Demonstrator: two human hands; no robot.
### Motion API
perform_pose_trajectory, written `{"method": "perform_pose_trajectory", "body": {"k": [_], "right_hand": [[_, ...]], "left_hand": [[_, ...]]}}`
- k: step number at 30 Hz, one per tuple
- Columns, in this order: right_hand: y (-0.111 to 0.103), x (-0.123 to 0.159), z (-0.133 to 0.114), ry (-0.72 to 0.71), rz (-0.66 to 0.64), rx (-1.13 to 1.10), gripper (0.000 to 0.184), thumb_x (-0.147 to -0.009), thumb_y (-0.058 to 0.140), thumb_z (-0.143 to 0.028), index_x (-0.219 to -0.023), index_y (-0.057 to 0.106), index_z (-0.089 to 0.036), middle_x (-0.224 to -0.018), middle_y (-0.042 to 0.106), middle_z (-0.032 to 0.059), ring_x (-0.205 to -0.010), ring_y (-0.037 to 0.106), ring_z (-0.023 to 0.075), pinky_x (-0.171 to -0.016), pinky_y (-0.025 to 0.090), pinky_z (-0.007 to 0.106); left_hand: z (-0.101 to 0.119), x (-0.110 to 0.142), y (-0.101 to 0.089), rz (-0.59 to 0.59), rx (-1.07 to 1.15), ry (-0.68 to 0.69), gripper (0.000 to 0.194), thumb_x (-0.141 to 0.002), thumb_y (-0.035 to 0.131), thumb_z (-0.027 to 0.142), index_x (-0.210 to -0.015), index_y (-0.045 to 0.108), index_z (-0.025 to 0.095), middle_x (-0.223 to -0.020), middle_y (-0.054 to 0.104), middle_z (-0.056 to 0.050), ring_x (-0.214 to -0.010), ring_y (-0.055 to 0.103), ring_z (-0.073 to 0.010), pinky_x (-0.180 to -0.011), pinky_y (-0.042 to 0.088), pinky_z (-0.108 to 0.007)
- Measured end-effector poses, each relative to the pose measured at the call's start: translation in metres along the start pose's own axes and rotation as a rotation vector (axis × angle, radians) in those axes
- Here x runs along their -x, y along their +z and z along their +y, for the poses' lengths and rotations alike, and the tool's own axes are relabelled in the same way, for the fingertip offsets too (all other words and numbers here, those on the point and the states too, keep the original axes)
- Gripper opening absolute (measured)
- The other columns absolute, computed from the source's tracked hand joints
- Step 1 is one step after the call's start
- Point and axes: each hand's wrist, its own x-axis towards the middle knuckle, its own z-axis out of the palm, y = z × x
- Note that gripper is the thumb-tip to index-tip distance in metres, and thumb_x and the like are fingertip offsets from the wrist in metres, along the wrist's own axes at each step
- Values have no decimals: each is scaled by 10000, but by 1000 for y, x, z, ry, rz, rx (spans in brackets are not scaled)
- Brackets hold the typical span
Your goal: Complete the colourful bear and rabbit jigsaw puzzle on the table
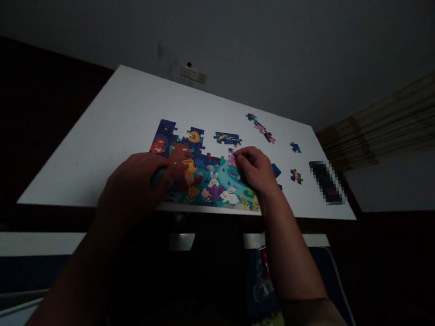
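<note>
- Head view: right hand [256, 170] rests on the right edge of the assembled puzzle [203, 176], fingers [244, 156] curled together and pinched on a small purple puzzle piece [232, 157] at the puzzle's upper right border.
- Left hand [135, 186] lies flat on the puzzle's left part, fingers bent loosely; a pale blue item shows under them, and I cannot tell whether it is gripped.
- Assembled puzzle: flat printed card, matt, with knobbed, uneven upper edges; picture shows rabbits, a brown animal and plants. Its long axis runs left to right along the near edge of the counter [125, 115].
- Counter: smooth white rectangular slab, dimly lit.
- Loose pieces: a blue joined cluster [227, 138] just beyond the right hand; a purple strip [261, 127] farther back; single pieces [295, 147] and [296, 176] well to the right.
</note>
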Motion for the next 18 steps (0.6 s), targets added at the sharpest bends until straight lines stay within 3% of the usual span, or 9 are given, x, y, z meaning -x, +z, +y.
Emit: {"method": "perform_pose_trajectory", "body": {"k": [8, 18], "right_hand": [[1, 0, -2, 41, 11, -34, 175, -953, 569, -393, -1028, 714, -330, -980, 735, 59, -940, 672, 318, -796, 537, 500], [-1, 0, -6, 37, 12, -22, 179, -950, 563, -400, -1010, 716, -329, -1017, 741, 77, -980, 670, 338, -825, 542, 535]], "left_hand": [[-4, 2, 2, -10, -29, 29, 271, -1030, 482, 364, -1154, 656, 199, -1223, 700, -144, -1141, 630, -324, -964, 505, -509], [4, -1, -3, -19, -16, -9, 236, -1011, 491, 377, -1074, 680, 251, -1162, 717, -118, -1156, 653, -321, -1000, 514, -506]]}}
